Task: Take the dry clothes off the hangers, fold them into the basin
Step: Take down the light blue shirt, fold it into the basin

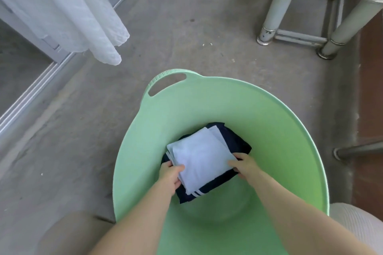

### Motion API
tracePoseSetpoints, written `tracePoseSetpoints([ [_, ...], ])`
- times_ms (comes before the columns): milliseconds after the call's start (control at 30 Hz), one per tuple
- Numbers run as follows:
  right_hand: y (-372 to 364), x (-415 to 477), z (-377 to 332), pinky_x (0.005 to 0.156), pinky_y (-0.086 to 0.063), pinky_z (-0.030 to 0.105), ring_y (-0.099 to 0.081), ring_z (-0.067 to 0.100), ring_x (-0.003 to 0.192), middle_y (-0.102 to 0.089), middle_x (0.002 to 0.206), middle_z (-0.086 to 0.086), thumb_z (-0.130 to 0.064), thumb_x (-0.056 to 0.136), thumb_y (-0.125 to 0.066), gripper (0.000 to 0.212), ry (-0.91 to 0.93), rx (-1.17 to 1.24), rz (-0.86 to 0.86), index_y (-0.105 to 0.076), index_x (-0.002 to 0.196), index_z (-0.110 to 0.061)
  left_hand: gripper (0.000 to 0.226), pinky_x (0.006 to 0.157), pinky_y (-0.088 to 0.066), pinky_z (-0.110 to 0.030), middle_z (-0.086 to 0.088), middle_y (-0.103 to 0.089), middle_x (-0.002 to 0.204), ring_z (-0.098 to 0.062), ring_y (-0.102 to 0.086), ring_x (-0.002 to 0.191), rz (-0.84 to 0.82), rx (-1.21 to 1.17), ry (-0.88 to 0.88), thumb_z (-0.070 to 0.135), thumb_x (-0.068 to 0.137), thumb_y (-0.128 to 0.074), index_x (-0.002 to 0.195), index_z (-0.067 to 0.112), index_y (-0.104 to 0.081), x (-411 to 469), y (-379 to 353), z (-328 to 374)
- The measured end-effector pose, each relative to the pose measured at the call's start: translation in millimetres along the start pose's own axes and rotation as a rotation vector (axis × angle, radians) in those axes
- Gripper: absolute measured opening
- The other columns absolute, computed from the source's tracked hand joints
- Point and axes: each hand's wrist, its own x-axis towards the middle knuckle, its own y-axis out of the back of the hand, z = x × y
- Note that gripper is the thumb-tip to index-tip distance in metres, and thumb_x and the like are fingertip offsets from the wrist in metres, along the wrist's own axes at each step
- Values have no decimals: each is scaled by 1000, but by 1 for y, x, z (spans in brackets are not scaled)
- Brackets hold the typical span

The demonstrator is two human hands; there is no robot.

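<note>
A large light green basin (259,109) stands on the concrete floor below me. Inside it a folded pale blue garment (201,157) lies on top of a folded navy garment (238,141) with white stripes at its near edge. My left hand (171,176) grips the left near edge of the folded stack, thumb on top of the pale blue cloth and fingers tucked under. My right hand (245,166) grips the right edge the same way. No hangers are in view.
A white lace curtain (68,12) hangs at the upper left beside a sliding door track (31,97). Metal rack legs (275,10) stand at the upper right, with another bar (360,149) on the right. Bare concrete floor (165,27) lies beyond the basin.
</note>
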Motion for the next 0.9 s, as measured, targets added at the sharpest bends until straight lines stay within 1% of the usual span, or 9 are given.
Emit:
tracePoseSetpoints([
  [100,2,-1,6,53,-39,18,-51,10,64,-61,87,4,-7,81,-68,36,75,0,7,-61,116,-6,44,76,-50,-33,-3,-60,108,-25,-61,97,82,35,-129,8,82,-65,121,18,-47,7,-5,2],
  [233,2,0,-12,61,-40,21,-50,11,68,-58,80,-3,-10,82,-67,21,223,-142,9,-65,101,-18,57,91,-53,-45,-2,-60,116,-25,-61,103,51,190,-159,24,69,-73,121,18,-49,13,-15,9],
  [300,2,-1,-19,56,-31,23,-41,12,61,-50,65,-7,-7,82,-60,15,268,-305,22,-61,75,-21,59,85,-55,-44,-5,-63,114,-26,-63,100,21,240,-125,22,68,-73,122,13,-52,18,-16,6],
  [367,5,0,-21,52,-14,28,-23,15,54,-29,52,-6,-6,77,-51,33,234,-459,92,-34,54,-22,38,71,-56,-38,-12,-65,111,-29,-64,98,-9,241,-68,7,81,-67,117,5,-57,16,-14,3],
  [467,11,0,-20,53,-12,30,-21,18,58,-26,54,-4,-10,73,-46,29,165,-621,127,-25,56,-21,28,74,-56,-40,-15,-66,110,-30,-64,98,-15,354,-77,3,82,-67,110,2,-61,26,-10,-3],
  [567,6,3,-21,58,-31,28,-42,16,66,-53,73,1,-16,80,-55,7,199,-649,12,-52,73,-16,20,69,-53,-31,-14,-65,108,-25,-63,86,40,506,-213,10,75,-73,92,5,-63,27,-12,0],
  [633,-3,8,-22,63,-38,26,-52,15,79,-64,94,5,-24,83,-62,19,258,-574,-34,-61,96,-11,24,61,-47,-24,-13,-63,102,-22,-58,78,58,496,-275,15,72,-78,84,3,-61,29,-14,2],
  [767,-19,10,-30,78,-41,27,-56,20,101,-60,106,-1,-30,83,-69,36,280,-446,-39,-57,113,-14,21,64,-39,-26,-8,-50,80,-20,-46,71,70,406,-346,14,75,-74,81,7,-55,31,-15,4],
  [900,-18,6,-38,75,-45,29,-57,19,83,-63,87,0,-15,86,-65,7,339,-107,-67,-65,92,-12,19,57,-33,-25,-8,-43,73,-20,-36,60,211,394,-482,10,79,-64,68,6,-49,32,-14,17],
])
